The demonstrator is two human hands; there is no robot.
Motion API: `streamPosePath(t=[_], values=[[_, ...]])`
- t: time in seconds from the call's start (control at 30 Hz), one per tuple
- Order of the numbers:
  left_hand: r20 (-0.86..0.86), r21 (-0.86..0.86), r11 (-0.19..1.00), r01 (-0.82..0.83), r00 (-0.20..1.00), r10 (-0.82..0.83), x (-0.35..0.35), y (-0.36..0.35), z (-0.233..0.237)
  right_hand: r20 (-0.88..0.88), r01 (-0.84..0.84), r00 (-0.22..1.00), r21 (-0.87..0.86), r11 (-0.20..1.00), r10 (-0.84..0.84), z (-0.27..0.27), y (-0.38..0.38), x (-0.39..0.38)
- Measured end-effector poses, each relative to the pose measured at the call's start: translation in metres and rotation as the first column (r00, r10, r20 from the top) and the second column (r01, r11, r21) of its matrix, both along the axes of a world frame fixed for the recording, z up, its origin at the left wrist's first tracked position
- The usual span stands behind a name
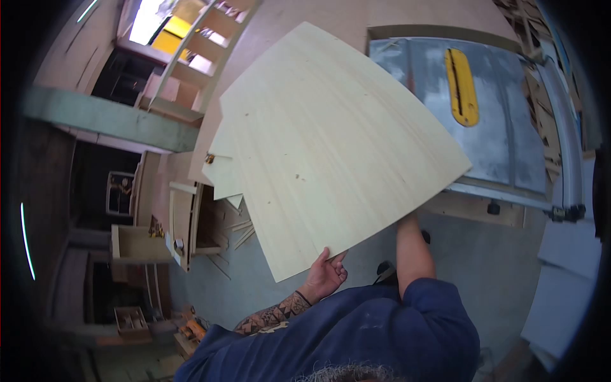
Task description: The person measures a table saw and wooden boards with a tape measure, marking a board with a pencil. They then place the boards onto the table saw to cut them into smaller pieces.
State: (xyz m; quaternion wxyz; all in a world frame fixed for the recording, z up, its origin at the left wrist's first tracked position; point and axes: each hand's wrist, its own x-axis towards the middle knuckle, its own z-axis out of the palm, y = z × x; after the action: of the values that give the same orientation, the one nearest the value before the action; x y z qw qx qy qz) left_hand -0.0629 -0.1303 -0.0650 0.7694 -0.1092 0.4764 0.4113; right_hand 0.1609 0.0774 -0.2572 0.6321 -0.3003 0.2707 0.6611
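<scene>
A large pale plywood panel [337, 146] fills the middle of the head view, tilted, with a few small dark knots. My left hand [326, 275] grips its near edge, thumb on top and fingers curled beneath. The right forearm reaches under the panel's near edge further right, and the panel hides my right hand. The panel's right corner lies over the near left part of a grey metal saw table [503, 153], which has a yellow insert [463, 89] with a dark slot.
A metal rail [563, 127] runs along the saw table's right side. Smaller plywood pieces [223, 162] lie left of the panel. Wood strips [243, 234] are on the floor, near a wooden cabinet [207, 219]. White panels [563, 305] stand at the far right.
</scene>
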Motion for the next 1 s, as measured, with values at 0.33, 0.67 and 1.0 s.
streamPosePath(t=[0.33, 0.67, 1.0], values=[[0.03, -0.005, 0.999, -0.036, 0.999, 0.036, 0.0, -0.003, -0.009, 0.096, -0.324, 0.945, 0.185, 0.928, 0.311, -0.002, -0.01, 0.013], [-0.028, 0.036, 0.999, -0.041, 0.999, 0.042, 0.005, -0.008, -0.014, 0.257, -0.464, 0.879, 0.265, 0.845, 0.402, -0.002, -0.016, 0.011], [-0.805, 0.095, 0.703, 0.704, 0.47, -0.362, -0.082, -0.036, 0.069, 0.289, -0.595, 0.729, -0.177, 0.784, 0.62, -0.104, -0.091, 0.039]])
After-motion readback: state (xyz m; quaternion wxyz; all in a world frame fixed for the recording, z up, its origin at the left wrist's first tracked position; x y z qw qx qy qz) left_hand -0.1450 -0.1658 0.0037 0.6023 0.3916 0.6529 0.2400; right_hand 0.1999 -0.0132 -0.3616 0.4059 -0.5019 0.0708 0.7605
